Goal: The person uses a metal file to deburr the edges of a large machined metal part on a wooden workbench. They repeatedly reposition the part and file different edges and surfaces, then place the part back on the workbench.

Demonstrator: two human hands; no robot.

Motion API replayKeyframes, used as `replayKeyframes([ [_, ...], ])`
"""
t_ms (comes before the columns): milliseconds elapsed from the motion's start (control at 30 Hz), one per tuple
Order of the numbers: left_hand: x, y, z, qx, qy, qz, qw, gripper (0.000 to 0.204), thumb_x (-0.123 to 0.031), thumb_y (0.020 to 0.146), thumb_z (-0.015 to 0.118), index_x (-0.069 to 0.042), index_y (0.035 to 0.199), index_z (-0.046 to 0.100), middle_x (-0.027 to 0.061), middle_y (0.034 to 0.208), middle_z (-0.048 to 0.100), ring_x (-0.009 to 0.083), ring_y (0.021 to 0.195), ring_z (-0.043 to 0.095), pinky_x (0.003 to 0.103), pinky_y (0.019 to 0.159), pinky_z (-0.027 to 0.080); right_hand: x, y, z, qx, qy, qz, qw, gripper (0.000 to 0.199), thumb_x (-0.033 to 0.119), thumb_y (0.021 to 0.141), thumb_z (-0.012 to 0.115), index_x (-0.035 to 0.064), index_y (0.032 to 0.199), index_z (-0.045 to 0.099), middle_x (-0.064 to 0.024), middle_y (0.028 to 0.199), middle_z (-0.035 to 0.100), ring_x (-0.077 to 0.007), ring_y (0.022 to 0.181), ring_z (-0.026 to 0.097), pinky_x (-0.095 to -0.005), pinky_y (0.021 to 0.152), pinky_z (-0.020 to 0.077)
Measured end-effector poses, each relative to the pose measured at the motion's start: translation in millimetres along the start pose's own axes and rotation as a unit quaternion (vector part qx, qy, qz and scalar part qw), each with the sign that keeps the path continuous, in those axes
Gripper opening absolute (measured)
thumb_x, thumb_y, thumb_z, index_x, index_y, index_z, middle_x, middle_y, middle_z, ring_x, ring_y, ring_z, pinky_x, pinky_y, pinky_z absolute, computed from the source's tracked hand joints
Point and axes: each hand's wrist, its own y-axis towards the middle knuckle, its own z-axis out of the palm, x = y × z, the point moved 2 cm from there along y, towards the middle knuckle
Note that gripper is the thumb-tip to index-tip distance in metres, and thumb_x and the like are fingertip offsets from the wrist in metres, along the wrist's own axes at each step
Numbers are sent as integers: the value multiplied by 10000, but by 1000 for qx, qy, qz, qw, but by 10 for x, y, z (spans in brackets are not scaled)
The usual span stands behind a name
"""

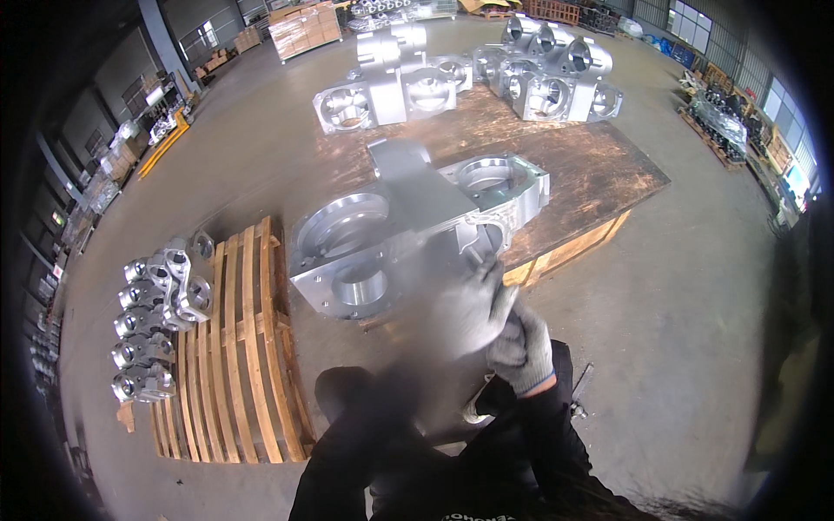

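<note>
A large machined metal casting (417, 208) with several round bores lies in front of me, its near end by my hands. My left hand (469, 313), in a pale knitted glove, is at the casting's near right bore; its fingertips are bunched together against the bore's edge. What they pinch, if anything, is too blurred to tell. Just below and to the right, my right hand (524, 352), also gloved, is closed with fingers curled, right against the left hand. Whatever sits inside its grip is hidden. A blurred patch covers part of the left hand and forearm.
A brown wooden-topped crate (599, 165) carries more castings (391, 82) and a further group of castings (552, 74) at its far side. To the left lies a slatted wooden pallet (234, 339) with smaller castings (143, 326). A metal tool (582, 386) rests on the floor near my right knee.
</note>
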Motion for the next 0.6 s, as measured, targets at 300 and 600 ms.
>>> replayKeyframes([
  [300,-77,-32,-213,-2,-155,-8,988,504,-426,1132,459,-31,1142,772,215,1137,760,388,874,746,450,838,587,329,-204,260,-84,326,91,937,170,150,1109,510,60,996,599,78,685,463,10,437,378,-153,329,307],
  [600,-44,-256,91,15,-135,-13,991,528,-366,1127,409,-18,1512,503,281,1464,564,431,1208,643,490,1039,512,209,-188,136,-1,214,63,975,199,215,1144,503,88,1016,587,94,690,398,27,456,349,-135,335,294],
])
